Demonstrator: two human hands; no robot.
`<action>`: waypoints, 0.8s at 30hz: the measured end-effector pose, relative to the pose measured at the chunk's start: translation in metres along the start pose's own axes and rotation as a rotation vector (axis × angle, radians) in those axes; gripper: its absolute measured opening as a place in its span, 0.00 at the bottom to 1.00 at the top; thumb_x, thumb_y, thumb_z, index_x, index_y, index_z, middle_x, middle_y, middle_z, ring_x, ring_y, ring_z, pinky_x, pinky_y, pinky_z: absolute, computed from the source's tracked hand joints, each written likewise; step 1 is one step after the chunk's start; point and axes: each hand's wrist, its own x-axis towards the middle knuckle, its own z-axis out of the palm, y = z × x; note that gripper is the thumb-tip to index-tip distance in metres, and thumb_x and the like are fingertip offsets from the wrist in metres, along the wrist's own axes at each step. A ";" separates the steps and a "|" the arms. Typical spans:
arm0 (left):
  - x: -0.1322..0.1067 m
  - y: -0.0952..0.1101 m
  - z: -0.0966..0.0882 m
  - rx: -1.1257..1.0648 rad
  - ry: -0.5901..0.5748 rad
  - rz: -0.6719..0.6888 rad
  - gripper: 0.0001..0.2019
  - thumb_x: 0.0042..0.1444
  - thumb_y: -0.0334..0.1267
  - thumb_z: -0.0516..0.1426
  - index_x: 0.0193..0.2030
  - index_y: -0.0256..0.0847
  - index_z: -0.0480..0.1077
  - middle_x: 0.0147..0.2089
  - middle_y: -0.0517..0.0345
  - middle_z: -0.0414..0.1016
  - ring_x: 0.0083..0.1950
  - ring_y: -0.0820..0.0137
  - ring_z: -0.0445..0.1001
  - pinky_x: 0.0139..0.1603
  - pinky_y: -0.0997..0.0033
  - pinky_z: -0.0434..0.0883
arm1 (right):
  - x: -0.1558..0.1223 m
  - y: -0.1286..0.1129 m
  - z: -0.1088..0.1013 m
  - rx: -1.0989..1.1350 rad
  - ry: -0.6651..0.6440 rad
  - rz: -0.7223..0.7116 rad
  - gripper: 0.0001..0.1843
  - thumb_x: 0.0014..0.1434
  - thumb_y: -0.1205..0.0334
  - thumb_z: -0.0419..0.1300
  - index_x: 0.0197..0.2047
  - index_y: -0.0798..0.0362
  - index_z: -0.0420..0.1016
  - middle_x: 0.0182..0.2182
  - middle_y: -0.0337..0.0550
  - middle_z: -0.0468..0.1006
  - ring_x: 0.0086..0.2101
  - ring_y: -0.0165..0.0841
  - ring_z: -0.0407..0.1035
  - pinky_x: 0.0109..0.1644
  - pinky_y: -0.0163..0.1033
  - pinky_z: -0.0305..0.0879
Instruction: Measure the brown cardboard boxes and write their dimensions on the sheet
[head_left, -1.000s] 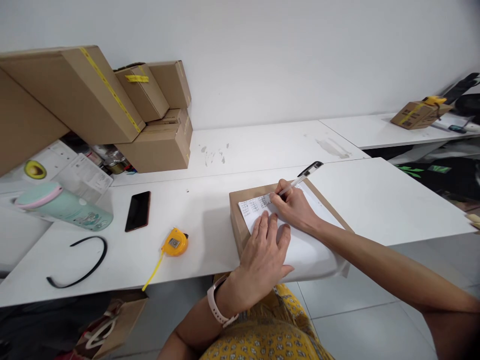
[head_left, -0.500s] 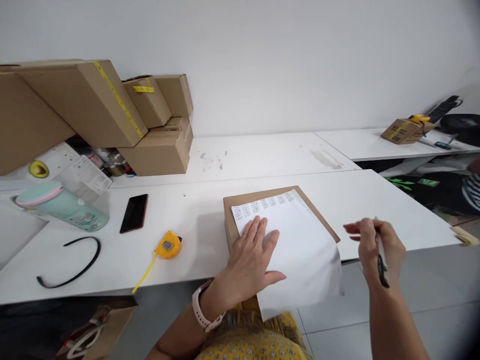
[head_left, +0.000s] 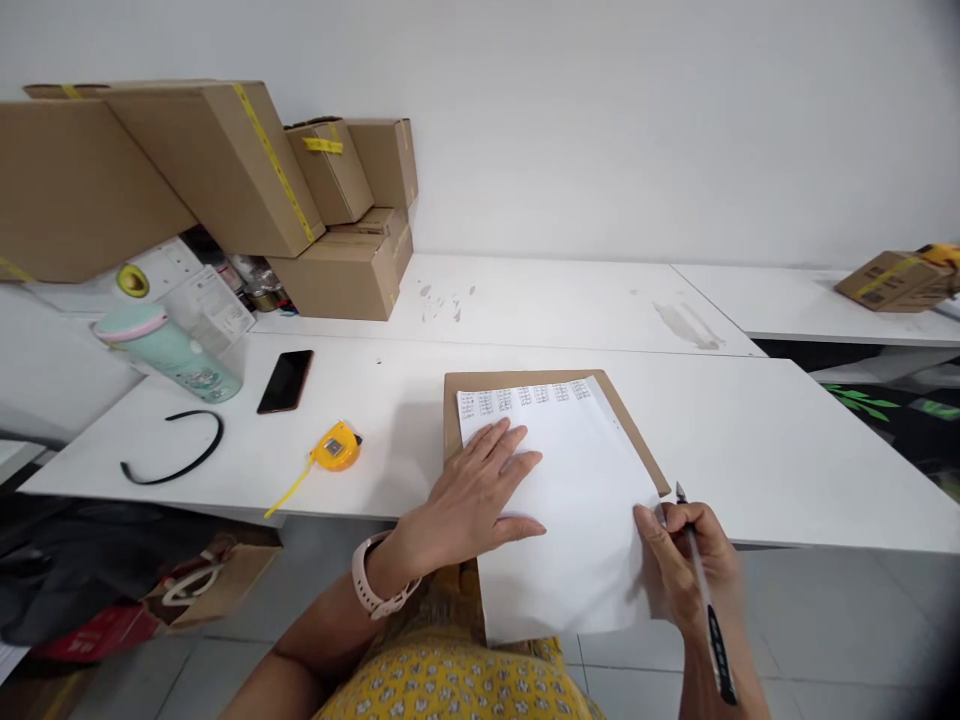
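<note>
Head view: the left hand (head_left: 472, 490) is laid flat, fingers spread, on the sheet of paper (head_left: 577, 480), which is supported by a cardboard box (head_left: 480, 381) at the front edge of the white table (head_left: 750, 440). Apart from it, a pen (head_left: 718, 640) is held in the curled right hand (head_left: 718, 565), whose thumb is placed at the sheet's right edge.

Two hands (head_left: 474, 492) (head_left: 679, 575), one pen (head_left: 718, 643), apparently one sheet (head_left: 574, 510)
</note>
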 end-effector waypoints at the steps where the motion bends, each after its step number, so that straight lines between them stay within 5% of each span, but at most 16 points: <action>1: 0.000 0.001 -0.001 -0.008 -0.002 -0.008 0.37 0.62 0.65 0.54 0.67 0.39 0.60 0.74 0.39 0.58 0.78 0.49 0.49 0.75 0.45 0.55 | 0.000 0.000 0.000 -0.001 -0.002 0.008 0.24 0.52 0.46 0.72 0.29 0.49 0.61 0.22 0.31 0.61 0.24 0.26 0.54 0.28 0.35 0.54; 13: 0.024 0.015 -0.016 0.056 -0.171 -0.215 0.42 0.58 0.66 0.59 0.65 0.31 0.62 0.75 0.27 0.52 0.75 0.41 0.53 0.70 0.39 0.58 | -0.006 -0.004 0.002 -0.018 0.041 0.066 0.24 0.52 0.46 0.72 0.29 0.49 0.61 0.23 0.32 0.64 0.25 0.27 0.55 0.31 0.36 0.54; 24: 0.046 0.011 -0.020 0.173 -0.190 -0.161 0.36 0.61 0.66 0.54 0.60 0.35 0.66 0.72 0.36 0.61 0.68 0.46 0.63 0.66 0.42 0.61 | -0.006 0.003 -0.001 -0.026 0.020 0.065 0.22 0.53 0.49 0.72 0.29 0.49 0.62 0.23 0.32 0.64 0.24 0.27 0.56 0.30 0.36 0.54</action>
